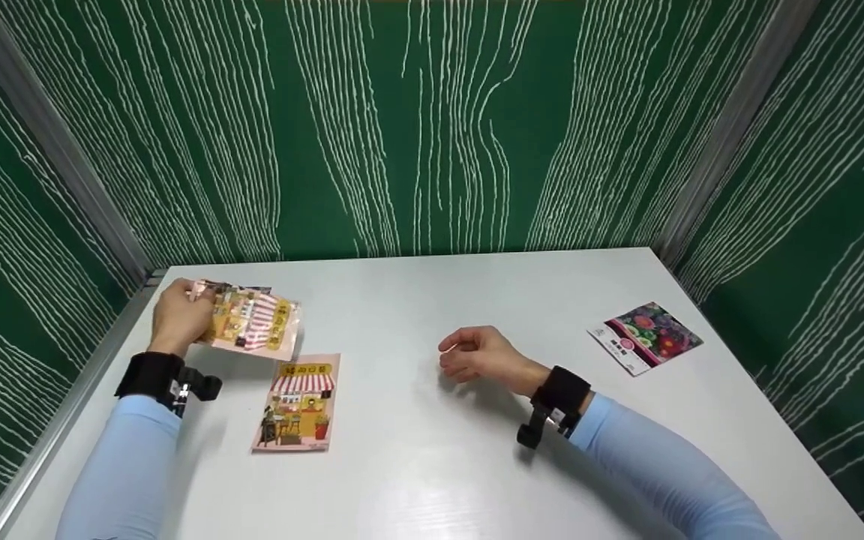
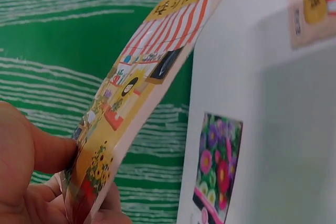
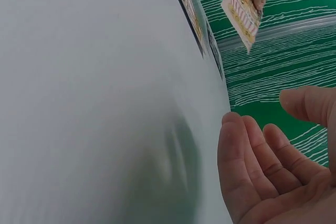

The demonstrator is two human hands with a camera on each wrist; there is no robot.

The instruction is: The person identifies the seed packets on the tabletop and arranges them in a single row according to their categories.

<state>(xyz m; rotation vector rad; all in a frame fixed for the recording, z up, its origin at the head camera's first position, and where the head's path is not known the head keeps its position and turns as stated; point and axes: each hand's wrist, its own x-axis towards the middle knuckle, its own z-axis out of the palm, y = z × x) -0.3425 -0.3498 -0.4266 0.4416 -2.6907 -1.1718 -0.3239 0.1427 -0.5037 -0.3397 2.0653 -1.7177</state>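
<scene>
My left hand [image 1: 183,315] pinches one edge of a flat pink packet [image 1: 256,319] printed with a shop front and a red-striped awning. The thumb lies on its printed face in the left wrist view, and the packet is raised and tilted above the table. A matching shop-front packet [image 1: 297,405] lies flat just nearer to me. Behind the held packet, a flower-picture packet [image 2: 218,161] rests on the table, mostly hidden in the head view. Near the middle of the table, my right hand [image 1: 486,355] holds nothing, its fingers loosely bent and thumb apart in the right wrist view.
Another flower packet [image 1: 646,337], with a white and pink lower band, lies at the right side of the white table [image 1: 432,465]. Green walls [image 1: 432,127] with white wavy lines stand at the back and both sides, joined by grey corner posts [image 1: 732,120].
</scene>
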